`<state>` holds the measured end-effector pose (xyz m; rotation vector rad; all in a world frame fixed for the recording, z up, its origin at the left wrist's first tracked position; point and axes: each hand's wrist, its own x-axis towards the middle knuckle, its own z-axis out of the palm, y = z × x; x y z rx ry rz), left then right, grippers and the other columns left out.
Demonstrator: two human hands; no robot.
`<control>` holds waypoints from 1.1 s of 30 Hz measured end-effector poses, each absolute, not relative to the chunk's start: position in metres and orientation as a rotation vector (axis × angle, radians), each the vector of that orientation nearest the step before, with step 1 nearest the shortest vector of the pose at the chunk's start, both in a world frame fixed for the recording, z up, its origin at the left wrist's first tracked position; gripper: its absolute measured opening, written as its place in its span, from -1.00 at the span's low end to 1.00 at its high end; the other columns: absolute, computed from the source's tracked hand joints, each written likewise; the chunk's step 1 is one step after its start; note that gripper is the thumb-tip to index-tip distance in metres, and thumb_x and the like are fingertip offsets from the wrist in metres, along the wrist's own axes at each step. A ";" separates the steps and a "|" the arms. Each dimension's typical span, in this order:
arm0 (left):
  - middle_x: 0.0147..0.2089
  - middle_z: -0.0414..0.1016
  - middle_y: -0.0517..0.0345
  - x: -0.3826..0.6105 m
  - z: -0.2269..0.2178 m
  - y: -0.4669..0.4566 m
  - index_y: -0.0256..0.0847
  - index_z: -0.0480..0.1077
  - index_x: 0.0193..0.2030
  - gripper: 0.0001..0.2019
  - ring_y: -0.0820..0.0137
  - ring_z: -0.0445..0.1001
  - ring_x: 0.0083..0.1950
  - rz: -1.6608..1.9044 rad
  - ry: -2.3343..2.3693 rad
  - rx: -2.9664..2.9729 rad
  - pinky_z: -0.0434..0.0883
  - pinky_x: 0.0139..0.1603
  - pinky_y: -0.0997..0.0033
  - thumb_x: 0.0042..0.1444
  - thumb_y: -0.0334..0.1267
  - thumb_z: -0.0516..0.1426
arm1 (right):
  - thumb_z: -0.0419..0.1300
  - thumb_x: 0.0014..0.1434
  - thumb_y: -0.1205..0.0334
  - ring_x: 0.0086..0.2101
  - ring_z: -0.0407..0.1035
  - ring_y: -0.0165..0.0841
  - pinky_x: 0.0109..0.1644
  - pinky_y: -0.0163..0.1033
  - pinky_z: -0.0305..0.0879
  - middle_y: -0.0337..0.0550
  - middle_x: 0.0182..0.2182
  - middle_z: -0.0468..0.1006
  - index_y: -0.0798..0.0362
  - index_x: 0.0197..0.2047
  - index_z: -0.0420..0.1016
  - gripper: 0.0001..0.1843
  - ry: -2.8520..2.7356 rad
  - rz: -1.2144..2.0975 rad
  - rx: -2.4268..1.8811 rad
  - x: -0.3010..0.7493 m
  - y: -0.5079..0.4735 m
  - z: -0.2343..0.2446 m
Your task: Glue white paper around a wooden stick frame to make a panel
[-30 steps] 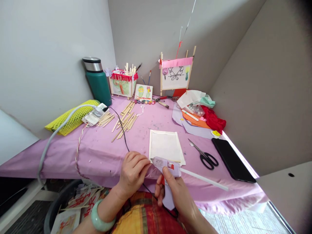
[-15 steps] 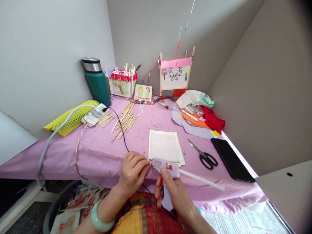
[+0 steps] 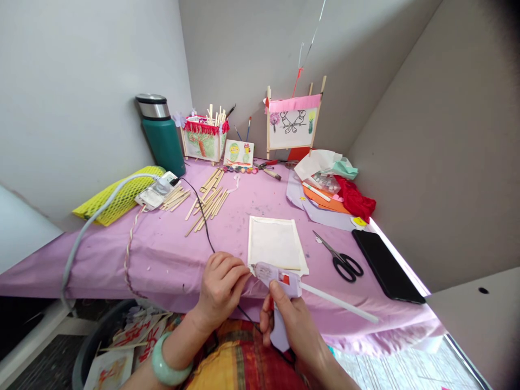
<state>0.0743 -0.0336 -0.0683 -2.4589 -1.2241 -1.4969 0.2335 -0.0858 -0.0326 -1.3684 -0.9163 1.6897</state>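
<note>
Glue gun (image 3: 268, 272), pale purple, is in the right hand (image 3: 291, 314) at the near table edge, its body just beside the near edge of a white panel (image 3: 274, 241). Nozzle points left, toward the left hand (image 3: 222, 281); handle slants down toward the wearer. Long axis runs crosswise, continued rightward and nearer by a white glue stick (image 3: 339, 302) protruding from the rear. Right hand is wrapped around the handle, thumb along the side. Left hand is curled, fingertips drawn narrow beside the nozzle; cannot tell whether anything small is pinched there. Black cord (image 3: 207, 225) runs from a power strip (image 3: 156, 192) to behind the left hand. Scissors (image 3: 338, 258) lie right of the panel, near a black phone (image 3: 385, 265); loose wooden sticks (image 3: 211, 208) lie farther left on the purple cloth (image 3: 174, 246).
</note>
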 end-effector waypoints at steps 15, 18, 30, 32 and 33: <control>-0.32 0.49 0.12 0.075 -0.064 -0.034 -0.19 0.41 -0.30 -0.89 0.33 0.37 -0.21 -1.512 -1.223 -2.464 0.30 -0.11 0.21 0.09 -0.47 0.14 | 0.09 0.04 -0.36 -0.72 0.30 -0.46 -0.63 -0.39 0.08 -0.24 -0.70 0.44 0.07 -0.53 0.29 -0.41 -0.860 1.644 -1.422 0.242 -0.090 -0.031; -0.33 0.49 0.13 0.075 -0.061 -0.035 -0.20 0.42 -0.31 -0.90 0.33 0.36 -0.21 -1.516 -1.223 -2.458 0.29 -0.09 0.18 0.08 -0.48 0.16 | 0.08 0.05 -0.36 -0.72 0.30 -0.45 -0.63 -0.39 0.08 -0.25 -0.70 0.44 0.06 -0.52 0.29 -0.41 -0.835 1.623 -1.424 0.246 -0.091 -0.034; -0.34 0.49 0.13 0.076 -0.056 -0.033 -0.20 0.41 -0.30 -0.88 0.32 0.35 -0.23 -1.496 -1.198 -2.460 0.29 -0.10 0.16 0.08 -0.49 0.17 | 0.10 0.06 -0.33 -0.74 0.27 -0.47 -0.63 -0.40 0.07 -0.23 -0.72 0.43 0.08 -0.55 0.29 -0.42 -0.737 1.529 -1.436 0.251 -0.097 -0.027; -0.33 0.49 0.13 0.076 -0.056 -0.033 -0.20 0.41 -0.30 -0.89 0.32 0.36 -0.23 -1.494 -1.195 -2.461 0.29 -0.10 0.16 0.07 -0.49 0.17 | 0.11 0.07 -0.31 -0.74 0.26 -0.48 -0.63 -0.41 0.07 -0.23 -0.72 0.43 0.08 -0.55 0.28 -0.43 -0.706 1.510 -1.438 0.251 -0.099 -0.025; -0.33 0.49 0.13 0.075 -0.056 -0.033 -0.20 0.41 -0.30 -0.88 0.32 0.36 -0.22 -1.494 -1.191 -2.461 0.29 -0.10 0.15 0.07 -0.49 0.18 | 0.11 0.07 -0.30 -0.74 0.25 -0.48 -0.63 -0.41 0.06 -0.23 -0.72 0.43 0.08 -0.56 0.27 -0.43 -0.694 1.500 -1.439 0.251 -0.100 -0.025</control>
